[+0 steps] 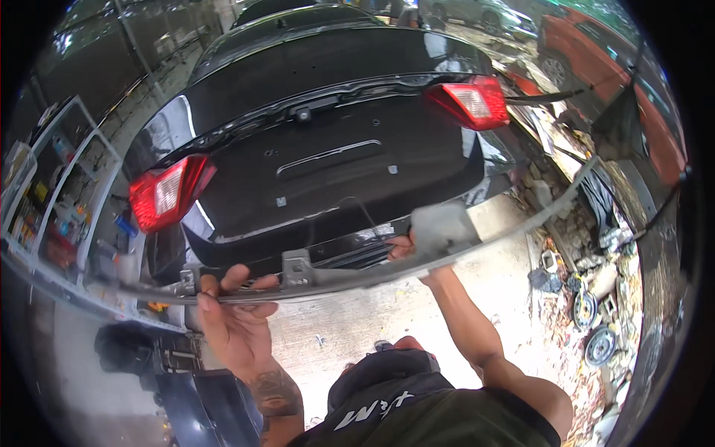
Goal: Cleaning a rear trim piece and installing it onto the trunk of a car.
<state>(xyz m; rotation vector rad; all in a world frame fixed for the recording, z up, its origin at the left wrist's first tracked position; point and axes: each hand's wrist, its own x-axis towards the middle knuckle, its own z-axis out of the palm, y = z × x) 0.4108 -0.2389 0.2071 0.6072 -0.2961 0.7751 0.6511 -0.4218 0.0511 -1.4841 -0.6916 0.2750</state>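
A long, thin grey bumper trim piece stretches across the view in front of the rear of a black car. My left hand grips the strip's lower edge near its left end, beside a small mounting bracket. My right hand holds it near the middle, mostly hidden behind a wider tab of the strip. The car's rear bumper cover is off, and its two red tail lights are in place.
A glass-fronted shelf cabinet stands at left. Dark car parts lie on the concrete floor by my left side. Scrap metal, discs and debris pile up at right. An orange vehicle is parked at upper right.
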